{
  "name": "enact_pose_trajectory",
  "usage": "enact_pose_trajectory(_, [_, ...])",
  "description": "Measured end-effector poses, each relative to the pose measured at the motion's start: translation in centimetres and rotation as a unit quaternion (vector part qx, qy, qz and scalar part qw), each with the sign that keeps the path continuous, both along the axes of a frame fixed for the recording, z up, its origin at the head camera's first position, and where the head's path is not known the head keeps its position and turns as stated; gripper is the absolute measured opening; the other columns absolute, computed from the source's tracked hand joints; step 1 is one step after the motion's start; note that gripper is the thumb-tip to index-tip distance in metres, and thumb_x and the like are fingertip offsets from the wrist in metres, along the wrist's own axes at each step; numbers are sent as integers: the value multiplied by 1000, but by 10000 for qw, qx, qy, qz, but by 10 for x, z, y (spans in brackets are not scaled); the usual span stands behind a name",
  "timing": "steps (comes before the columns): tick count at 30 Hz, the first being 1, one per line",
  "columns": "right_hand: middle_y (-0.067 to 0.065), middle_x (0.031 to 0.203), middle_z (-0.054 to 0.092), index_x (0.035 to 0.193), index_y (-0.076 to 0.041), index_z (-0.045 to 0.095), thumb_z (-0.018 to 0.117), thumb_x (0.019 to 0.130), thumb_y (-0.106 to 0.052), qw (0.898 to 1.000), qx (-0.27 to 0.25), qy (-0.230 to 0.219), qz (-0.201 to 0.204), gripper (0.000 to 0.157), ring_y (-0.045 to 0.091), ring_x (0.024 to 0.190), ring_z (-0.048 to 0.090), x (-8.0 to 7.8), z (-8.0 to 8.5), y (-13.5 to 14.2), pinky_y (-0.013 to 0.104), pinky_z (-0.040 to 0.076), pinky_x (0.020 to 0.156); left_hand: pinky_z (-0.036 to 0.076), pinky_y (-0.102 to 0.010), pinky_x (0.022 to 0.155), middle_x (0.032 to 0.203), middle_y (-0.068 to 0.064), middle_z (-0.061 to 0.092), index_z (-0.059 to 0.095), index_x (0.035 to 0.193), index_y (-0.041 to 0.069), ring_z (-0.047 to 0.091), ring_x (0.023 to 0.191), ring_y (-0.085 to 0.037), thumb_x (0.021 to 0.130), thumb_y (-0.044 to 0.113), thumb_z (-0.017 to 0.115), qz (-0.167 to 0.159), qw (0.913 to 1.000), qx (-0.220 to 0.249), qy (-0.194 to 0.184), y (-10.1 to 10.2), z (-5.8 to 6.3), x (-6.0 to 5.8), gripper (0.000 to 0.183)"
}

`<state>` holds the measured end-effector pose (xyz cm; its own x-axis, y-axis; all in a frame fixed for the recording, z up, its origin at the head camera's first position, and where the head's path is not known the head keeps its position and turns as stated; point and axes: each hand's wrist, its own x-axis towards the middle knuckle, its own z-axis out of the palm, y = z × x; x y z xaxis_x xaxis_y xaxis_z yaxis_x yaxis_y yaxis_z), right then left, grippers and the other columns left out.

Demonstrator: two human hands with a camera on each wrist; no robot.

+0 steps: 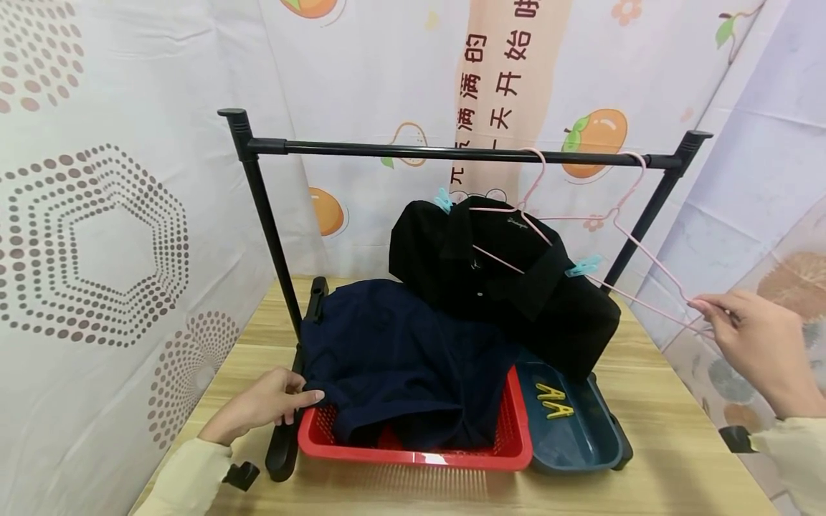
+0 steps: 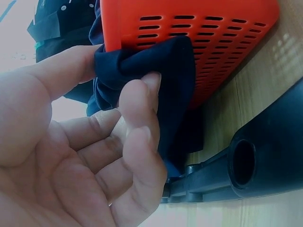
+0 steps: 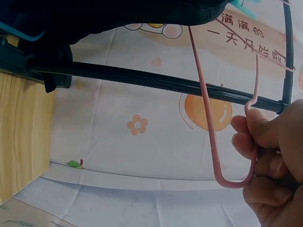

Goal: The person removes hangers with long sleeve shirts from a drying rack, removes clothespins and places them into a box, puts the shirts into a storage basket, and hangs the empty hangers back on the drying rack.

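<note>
At the left rim of the red basket [image 1: 310,437], my left hand [image 1: 267,405] pinches an edge of a navy garment [image 1: 406,344]; the thumb and fingertips meet on its fold [image 2: 142,61] in the left wrist view. The garment lies heaped in and over the basket. On the right, my right hand [image 1: 764,344] grips the end of a pink hanger [image 1: 652,258], its hook over the black rail [image 1: 400,150]. A second pink hanger [image 1: 532,190] carries a black collared shirt [image 1: 542,301], with light-blue clips [image 1: 584,266] on its shoulders.
A dark blue tray [image 1: 581,451] with two yellow clothespins [image 1: 556,410] stands right of the basket. The rack's black posts [image 1: 271,229] and feet [image 1: 282,448] flank both on the wooden table [image 1: 677,444]. A printed curtain [image 1: 361,79] hangs behind.
</note>
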<state>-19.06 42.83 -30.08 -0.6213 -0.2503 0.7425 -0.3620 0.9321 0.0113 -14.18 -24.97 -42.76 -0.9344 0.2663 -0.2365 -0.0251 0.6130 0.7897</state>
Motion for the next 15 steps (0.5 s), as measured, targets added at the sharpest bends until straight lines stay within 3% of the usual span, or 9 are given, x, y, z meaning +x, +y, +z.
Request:
enact_pose_trajectory(9, [18, 78, 65, 98, 3, 76, 72, 94, -7, 9978, -499, -319, -286, 11, -1, 59, 35, 6, -1, -3, 20, 27, 53, 44, -27, 47, 62, -3, 58, 55, 73, 10, 57, 54, -18, 98, 39, 72, 80, 10000, 24, 48, 2, 1, 0, 42])
enact_pose_trajectory(15, [16, 87, 64, 101, 4, 76, 70, 94, -6, 9944, -1057, -47, -81, 13, -13, 62, 30, 11, -5, -11, 14, 25, 56, 45, -28, 48, 61, -4, 58, 54, 72, 10, 60, 55, -20, 97, 39, 73, 147, 9999, -32, 27, 3, 2, 2, 42])
